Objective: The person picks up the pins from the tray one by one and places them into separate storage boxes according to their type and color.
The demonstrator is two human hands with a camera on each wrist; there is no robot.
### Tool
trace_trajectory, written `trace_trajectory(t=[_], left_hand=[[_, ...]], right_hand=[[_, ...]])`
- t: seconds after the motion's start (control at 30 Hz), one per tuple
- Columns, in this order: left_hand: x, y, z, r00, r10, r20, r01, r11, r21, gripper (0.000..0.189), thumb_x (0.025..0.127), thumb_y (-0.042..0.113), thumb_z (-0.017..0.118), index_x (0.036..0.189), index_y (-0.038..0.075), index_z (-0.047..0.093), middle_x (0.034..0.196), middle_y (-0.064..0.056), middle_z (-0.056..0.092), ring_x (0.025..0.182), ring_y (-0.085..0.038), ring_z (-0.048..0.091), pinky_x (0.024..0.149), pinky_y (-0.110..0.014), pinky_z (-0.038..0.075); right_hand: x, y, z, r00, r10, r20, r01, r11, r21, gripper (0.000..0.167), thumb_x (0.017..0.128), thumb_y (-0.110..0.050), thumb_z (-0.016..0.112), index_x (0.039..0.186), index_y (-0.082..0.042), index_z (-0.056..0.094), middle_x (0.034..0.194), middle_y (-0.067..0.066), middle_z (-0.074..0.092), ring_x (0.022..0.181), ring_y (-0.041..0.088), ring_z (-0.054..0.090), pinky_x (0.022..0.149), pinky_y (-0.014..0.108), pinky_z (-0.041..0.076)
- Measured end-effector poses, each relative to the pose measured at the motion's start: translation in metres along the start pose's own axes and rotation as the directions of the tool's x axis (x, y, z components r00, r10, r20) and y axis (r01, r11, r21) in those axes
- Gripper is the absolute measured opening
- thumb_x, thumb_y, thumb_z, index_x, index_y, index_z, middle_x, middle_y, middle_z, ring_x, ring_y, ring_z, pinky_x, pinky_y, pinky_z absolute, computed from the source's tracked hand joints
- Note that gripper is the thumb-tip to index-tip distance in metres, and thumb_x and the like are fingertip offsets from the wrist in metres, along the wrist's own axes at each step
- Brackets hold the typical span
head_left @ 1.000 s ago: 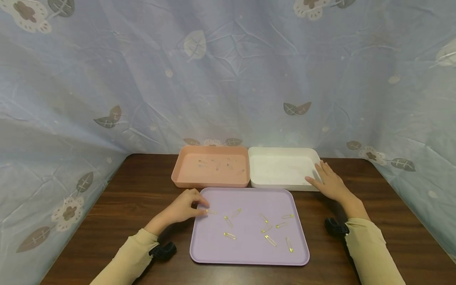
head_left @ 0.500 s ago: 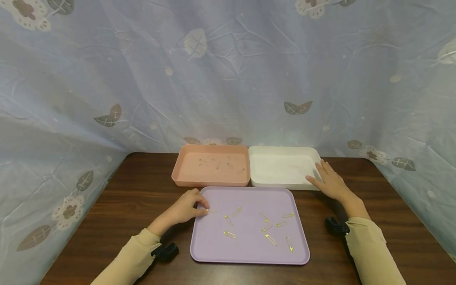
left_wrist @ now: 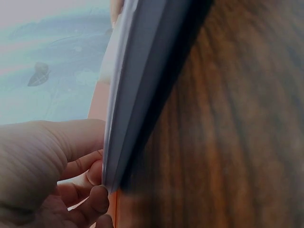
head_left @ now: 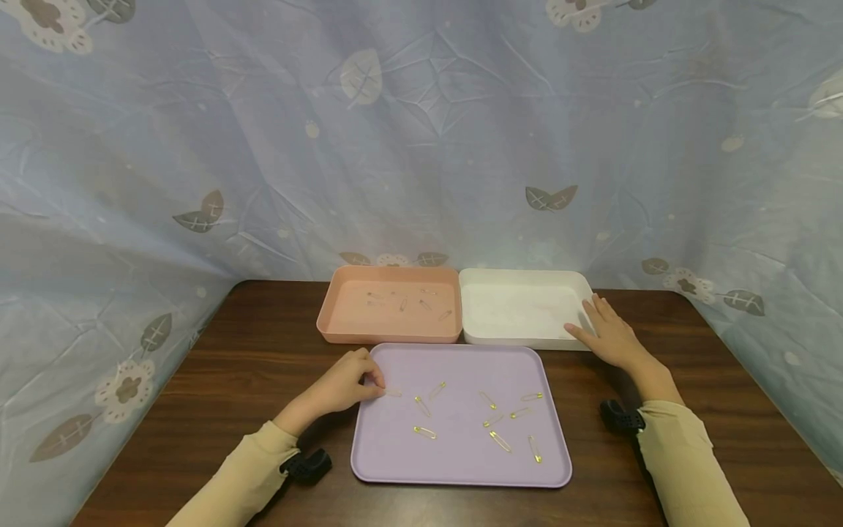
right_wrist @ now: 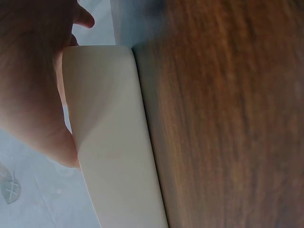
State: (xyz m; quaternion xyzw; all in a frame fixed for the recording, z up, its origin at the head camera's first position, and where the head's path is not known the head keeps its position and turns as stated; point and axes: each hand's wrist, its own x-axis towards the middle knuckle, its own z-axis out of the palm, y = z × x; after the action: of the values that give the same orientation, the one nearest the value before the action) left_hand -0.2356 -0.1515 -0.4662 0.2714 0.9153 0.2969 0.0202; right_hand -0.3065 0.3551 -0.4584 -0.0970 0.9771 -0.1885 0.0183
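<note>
At the left side of the lavender tray (head_left: 461, 472), my left hand (head_left: 344, 382) pinches a safety pin (head_left: 394, 394) between thumb and fingertips. The pin's clasp is hidden by the fingers, and only its thin wire end shows. In the left wrist view the tray's side wall (left_wrist: 135, 95) hides the pin. Several yellow-headed safety pins lie spread over the tray, such as one safety pin (head_left: 424, 432) near its middle. My right hand (head_left: 612, 338) rests on the right rim of the white tray (head_left: 520, 343), its fingers extended.
Behind the lavender tray, a pink tray (head_left: 388, 339) holds several silver-looking safety pins (head_left: 404, 304). The white tray stands against its right side. All three trays are on a dark wooden table (head_left: 276, 315), with a patterned curtain (head_left: 421, 168) behind.
My left fingertips have closed over the clasp of the leftmost pin, which was visible before. My right hand stays in place on the white tray.
</note>
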Motion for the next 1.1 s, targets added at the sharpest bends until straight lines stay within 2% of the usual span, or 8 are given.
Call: trace_trajectory(t=[0.37,0.6,0.77,0.93,1.1], left_hand=[[0.002,0.003,0.0,0.999,-0.024,0.026,0.025,1.0,-0.004,0.016,0.082,0.015,0.076,0.071,0.021,0.067,0.083,0.002,0.05,0.083,-0.011,0.041,0.075,-0.025,0.037],[0.009,0.01,-0.006,1.0,0.002,0.003,-0.002,1.0,-0.007,0.014,0.081,0.014,0.077,0.071,0.02,0.068,0.082,-0.002,0.052,0.082,-0.013,0.041,0.075,-0.026,0.036],[0.014,0.017,-0.012,1.0,0.017,-0.014,-0.016,0.999,0.033,0.013,0.08,0.014,0.077,0.072,0.02,0.069,0.085,-0.003,0.056,0.085,-0.013,0.044,0.078,-0.029,0.037],[0.02,0.022,-0.017,0.998,0.043,-0.051,-0.041,0.998,0.046,0.01,0.08,0.01,0.077,0.075,0.015,0.07,0.085,-0.006,0.06,0.085,-0.02,0.051,0.077,-0.03,0.04],[0.031,0.03,-0.021,0.996,0.063,-0.067,-0.061,0.998,0.034,0.007,0.081,0.009,0.076,0.079,0.014,0.07,0.086,-0.005,0.056,0.086,-0.024,0.051,0.077,-0.03,0.041]], right_hand=[[-0.001,0.002,0.0,1.0,0.004,0.002,-0.004,1.0,-0.006,0.087,0.098,-0.056,0.042,0.152,0.006,0.013,0.159,0.031,0.001,0.148,0.049,0.002,0.11,0.074,0.009],[-0.002,0.004,-0.002,1.0,0.002,-0.001,-0.002,1.0,-0.007,0.087,0.098,-0.055,0.042,0.152,0.007,0.014,0.159,0.031,0.001,0.148,0.049,0.002,0.109,0.074,0.01],[0.0,0.006,-0.002,1.0,-0.004,-0.008,0.004,1.0,-0.01,0.087,0.098,-0.055,0.043,0.152,0.006,0.014,0.159,0.032,0.005,0.147,0.05,0.005,0.109,0.074,0.011],[0.002,0.005,-0.001,1.0,-0.01,-0.007,0.01,1.0,-0.006,0.087,0.098,-0.055,0.043,0.153,0.006,0.014,0.159,0.031,0.005,0.148,0.049,0.004,0.11,0.074,0.01],[0.0,0.003,0.0,1.0,-0.017,-0.019,0.017,1.0,-0.007,0.086,0.098,-0.055,0.043,0.152,0.006,0.016,0.159,0.031,0.007,0.148,0.048,0.006,0.11,0.073,0.012]])
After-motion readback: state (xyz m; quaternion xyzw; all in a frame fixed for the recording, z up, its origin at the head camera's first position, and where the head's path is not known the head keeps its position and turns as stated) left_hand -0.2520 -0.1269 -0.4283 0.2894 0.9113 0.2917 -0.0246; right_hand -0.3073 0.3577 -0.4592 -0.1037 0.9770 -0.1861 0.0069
